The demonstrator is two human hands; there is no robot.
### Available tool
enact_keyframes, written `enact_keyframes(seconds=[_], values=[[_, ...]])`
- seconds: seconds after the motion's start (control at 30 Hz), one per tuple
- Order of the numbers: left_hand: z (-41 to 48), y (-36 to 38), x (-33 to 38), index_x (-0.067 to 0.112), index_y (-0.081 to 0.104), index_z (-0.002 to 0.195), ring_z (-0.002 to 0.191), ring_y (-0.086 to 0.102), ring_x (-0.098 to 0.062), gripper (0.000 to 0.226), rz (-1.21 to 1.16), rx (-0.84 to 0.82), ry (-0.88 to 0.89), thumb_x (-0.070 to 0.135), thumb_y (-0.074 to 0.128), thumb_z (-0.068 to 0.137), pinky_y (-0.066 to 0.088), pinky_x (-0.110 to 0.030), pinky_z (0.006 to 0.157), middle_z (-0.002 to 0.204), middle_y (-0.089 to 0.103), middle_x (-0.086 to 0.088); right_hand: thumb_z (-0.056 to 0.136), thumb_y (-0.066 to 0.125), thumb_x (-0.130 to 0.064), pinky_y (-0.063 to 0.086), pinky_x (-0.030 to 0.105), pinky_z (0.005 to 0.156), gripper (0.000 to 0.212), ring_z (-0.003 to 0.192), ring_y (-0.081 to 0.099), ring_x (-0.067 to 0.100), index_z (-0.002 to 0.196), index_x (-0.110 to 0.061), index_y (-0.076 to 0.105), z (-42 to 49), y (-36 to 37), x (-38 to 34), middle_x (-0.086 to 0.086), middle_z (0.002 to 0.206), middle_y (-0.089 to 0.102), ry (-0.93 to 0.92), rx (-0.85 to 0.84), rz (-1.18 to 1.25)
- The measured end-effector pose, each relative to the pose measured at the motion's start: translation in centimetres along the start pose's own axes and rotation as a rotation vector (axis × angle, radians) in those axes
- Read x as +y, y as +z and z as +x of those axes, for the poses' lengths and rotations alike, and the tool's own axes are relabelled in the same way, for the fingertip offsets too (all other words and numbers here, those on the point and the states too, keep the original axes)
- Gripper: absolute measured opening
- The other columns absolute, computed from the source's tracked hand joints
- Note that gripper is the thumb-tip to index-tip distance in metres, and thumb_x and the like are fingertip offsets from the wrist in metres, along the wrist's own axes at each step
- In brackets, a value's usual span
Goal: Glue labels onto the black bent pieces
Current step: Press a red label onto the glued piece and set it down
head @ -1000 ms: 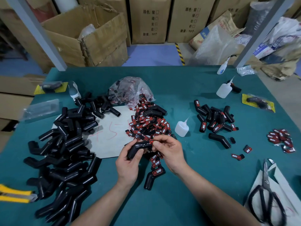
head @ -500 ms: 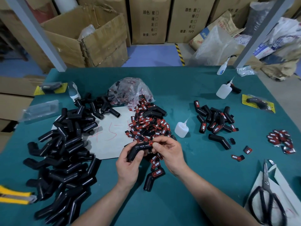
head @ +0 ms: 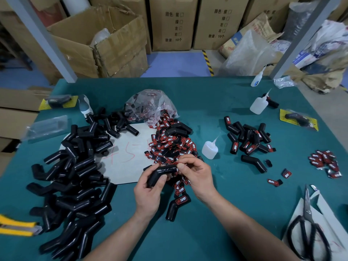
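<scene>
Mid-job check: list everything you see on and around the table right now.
unlabelled bent pieces: big pile, black, left side
labelled bent pieces: small pile, black, right of centre
loose labels: large heap, red-black, centre; small heap far right
bag: one, clear, behind the heap
glue bottles: three, whitish, centre and far right
scissors: one, black, near right
knife: one, yellow, near left
paper: one, white, under piles
boxes: several, brown, at back
left hand: grips held piece
right hand: pinches a label at its end
</scene>
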State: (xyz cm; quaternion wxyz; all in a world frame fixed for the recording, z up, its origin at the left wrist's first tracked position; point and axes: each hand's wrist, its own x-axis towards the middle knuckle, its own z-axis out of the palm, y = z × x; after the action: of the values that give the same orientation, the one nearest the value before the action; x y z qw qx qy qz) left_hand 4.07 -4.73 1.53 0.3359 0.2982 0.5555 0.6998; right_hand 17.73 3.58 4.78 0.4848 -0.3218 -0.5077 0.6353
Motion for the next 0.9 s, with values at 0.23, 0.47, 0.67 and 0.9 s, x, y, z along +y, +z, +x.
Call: enact_keyframes(seconds=[0.23, 0.47, 0.67, 0.9], values=[[0.0, 0.1, 0.4, 0.039, 0.075, 0.117, 0.103, 0.072, -0.020, 0.039, 0.021, -0.047, 0.025, 0.014, 0.078, 0.087, 0.057, -0.030, 0.096, 0.114, 0.076, -0.002, 0.084, 0.072, -0.003, 0.050, 0.025, 0.088, 0.020, 0.094, 0.065, 0.016, 0.091, -0.021, 0.080, 0.2, -0.1, -0.8, 0.003, 0.096, 0.071, -0.051, 0.014, -0.068], [0.0, 0.1, 0.4, 0.042, 0.075, 0.116, 0.101, 0.072, -0.009, 0.045, 0.026, -0.064, 0.027, 0.007, 0.073, 0.088, 0.056, -0.021, 0.091, 0.115, 0.076, 0.001, 0.090, 0.071, -0.018, 0.050, 0.025, 0.086, 0.012, 0.094, 0.065, 0.017, 0.100, -0.020, 0.077, 0.3, -0.3, -1.5, -0.001, 0.098, 0.068, -0.169, -0.028, -0.183], [0.1, 0.1, 0.0, 0.043, 0.074, 0.118, 0.102, 0.073, -0.012, 0.041, 0.021, -0.042, 0.009, 0.017, 0.075, 0.086, 0.057, -0.024, 0.092, 0.114, 0.077, 0.002, 0.087, 0.073, -0.006, 0.051, 0.025, 0.085, 0.017, 0.091, 0.066, 0.017, 0.096, -0.019, 0.077, 0.3, -0.3, -0.8, 0.002, 0.095, 0.070, -0.096, 0.008, -0.155], [0.2, -0.1, -0.1, 0.041, 0.073, 0.120, 0.103, 0.073, -0.013, 0.040, 0.042, -0.054, 0.036, 0.019, 0.075, 0.087, 0.056, -0.024, 0.093, 0.117, 0.076, -0.002, 0.085, 0.075, -0.012, 0.050, 0.028, 0.085, 0.018, 0.091, 0.063, 0.018, 0.091, -0.028, 0.077, 0.2, 0.0, -1.0, -0.002, 0.094, 0.067, -0.124, -0.043, -0.159]])
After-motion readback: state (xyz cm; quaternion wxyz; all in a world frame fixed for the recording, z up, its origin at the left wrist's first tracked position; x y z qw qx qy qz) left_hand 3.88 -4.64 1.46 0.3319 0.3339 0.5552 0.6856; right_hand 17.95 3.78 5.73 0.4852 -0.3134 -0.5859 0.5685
